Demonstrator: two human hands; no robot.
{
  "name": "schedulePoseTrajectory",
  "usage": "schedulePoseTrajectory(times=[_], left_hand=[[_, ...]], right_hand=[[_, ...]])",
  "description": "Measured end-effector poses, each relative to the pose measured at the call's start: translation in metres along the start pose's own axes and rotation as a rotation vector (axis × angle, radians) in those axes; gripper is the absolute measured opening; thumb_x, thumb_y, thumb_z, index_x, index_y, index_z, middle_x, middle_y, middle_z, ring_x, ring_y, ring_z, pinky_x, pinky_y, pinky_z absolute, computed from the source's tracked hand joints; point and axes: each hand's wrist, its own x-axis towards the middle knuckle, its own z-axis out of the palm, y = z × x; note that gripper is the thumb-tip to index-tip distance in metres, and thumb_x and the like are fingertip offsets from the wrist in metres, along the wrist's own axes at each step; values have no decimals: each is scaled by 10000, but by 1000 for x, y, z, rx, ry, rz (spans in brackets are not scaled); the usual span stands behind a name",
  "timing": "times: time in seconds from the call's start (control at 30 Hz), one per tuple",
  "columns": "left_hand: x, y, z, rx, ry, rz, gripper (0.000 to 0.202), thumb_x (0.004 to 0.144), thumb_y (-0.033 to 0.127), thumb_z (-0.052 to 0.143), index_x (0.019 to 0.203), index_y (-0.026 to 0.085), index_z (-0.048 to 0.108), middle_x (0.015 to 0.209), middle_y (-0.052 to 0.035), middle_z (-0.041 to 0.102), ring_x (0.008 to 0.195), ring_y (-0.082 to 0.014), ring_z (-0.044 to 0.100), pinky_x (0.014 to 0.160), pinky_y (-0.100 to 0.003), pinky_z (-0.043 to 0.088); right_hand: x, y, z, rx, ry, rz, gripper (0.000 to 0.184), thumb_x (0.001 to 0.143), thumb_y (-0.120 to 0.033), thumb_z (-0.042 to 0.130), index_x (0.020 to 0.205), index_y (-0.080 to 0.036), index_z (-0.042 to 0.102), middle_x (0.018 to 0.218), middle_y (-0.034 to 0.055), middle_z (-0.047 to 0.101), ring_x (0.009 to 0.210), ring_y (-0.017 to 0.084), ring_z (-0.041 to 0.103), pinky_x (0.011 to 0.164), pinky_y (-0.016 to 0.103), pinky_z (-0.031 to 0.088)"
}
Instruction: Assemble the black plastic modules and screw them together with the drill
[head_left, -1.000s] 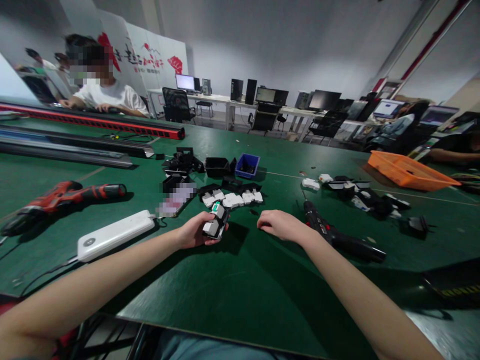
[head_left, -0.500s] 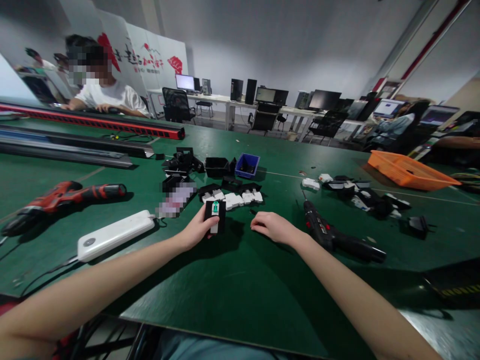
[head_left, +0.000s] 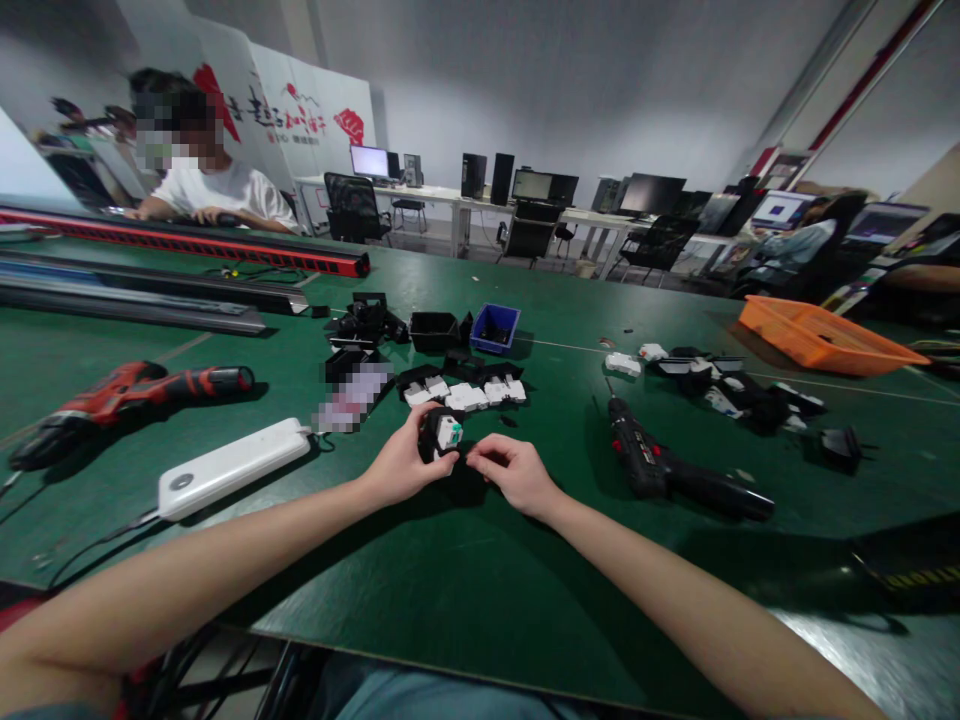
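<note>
My left hand (head_left: 409, 456) grips a small black and white plastic part (head_left: 445, 434) with a green piece on its face, held above the green table (head_left: 480, 590). Close to its right side, my right hand (head_left: 517, 474) is pinched, thumb against fingers; whatever lies between the fingertips is too small to make out. Just beyond the hands lies a row of white plastic parts (head_left: 466, 397) with black pieces. A black cordless screwdriver (head_left: 652, 455) rests to the right of my right hand, its bit pointing away.
A red and black cordless screwdriver (head_left: 142, 400) and a white power strip (head_left: 232, 470) lie at left. Behind the parts stand a blue bin (head_left: 495, 328) and a black bin (head_left: 433, 331). An orange basket (head_left: 825, 335) is at far right. Across the table sits a person (head_left: 217, 190) beside long rails (head_left: 150, 300).
My left hand has turned the plastic part, so its face with the green piece now points more to the right. My right hand has moved left, close to the part, into a pinch.
</note>
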Motion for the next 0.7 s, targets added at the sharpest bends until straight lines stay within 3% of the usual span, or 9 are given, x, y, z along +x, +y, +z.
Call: schedulePoseTrajectory(times=[0.3, 0.7], left_hand=[[-2, 1, 0, 152, -51, 40, 671, 672, 283, 757, 1263, 209, 448, 1032, -67, 598, 895, -237, 585, 822, -328, 446], [-2, -3, 1, 310, -72, 63, 677, 723, 374, 721, 1290, 211, 388, 1048, -80, 605, 914, -240, 615, 823, -344, 481]], right_hand=[[0, 2, 1, 60, 14, 1, 173, 826, -348, 658, 871, -181, 673, 798, 9, 629, 647, 129, 546, 604, 259, 452], [1, 7, 4, 66, 50, 20, 176, 804, -344, 687, 856, -179, 659, 765, -2, 630, 650, 129, 550, 604, 256, 441]])
